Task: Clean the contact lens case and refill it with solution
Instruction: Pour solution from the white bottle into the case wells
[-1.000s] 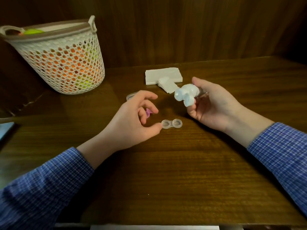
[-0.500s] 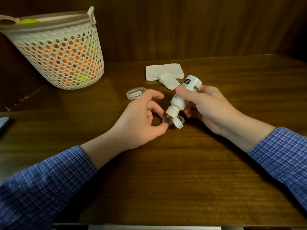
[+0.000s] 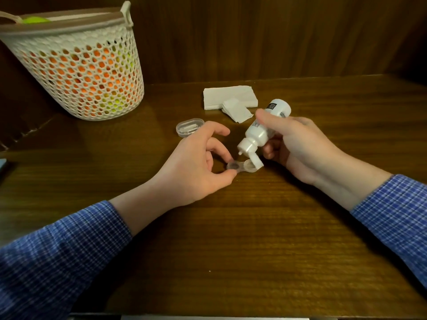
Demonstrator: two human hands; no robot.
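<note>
Fingers (image 3: 221, 131) of the left hand (image 3: 196, 167) are curled, w/ the thumb tip and a fingertip pinching the left end of the lens case (image 3: 241, 166). The case is clear, has two small round cups, and lies flat on the wood table (image 3: 231, 239), about in the middle, between both hands. The left cup looks dark inside; can't tell if it's wet or dry.

The right hand (image 3: 300, 146) is wrapped tight round a white bottle (image 3: 261, 130). The bottle is tipped, bottom end up and to the right, tip pointing down-left. The tip is just above the case, near the left cup, not touching it. The bottle's flip cap (image 3: 256, 161) hangs open under the tip and sits over the right cup, maybe touching it.

Behind the left hand there's a small clear box (image 3: 189, 127) w/ smth pale inside. Further back, a stack of white tissues (image 3: 230, 98), w/ a smaller folded pile (image 3: 236, 110) lying on its front edge. On the far left, a white basket (image 3: 76, 65) w/ holes stands on the table, orange and green things showing inside. Both arms wear blue check sleeves (image 3: 57, 255).
</note>
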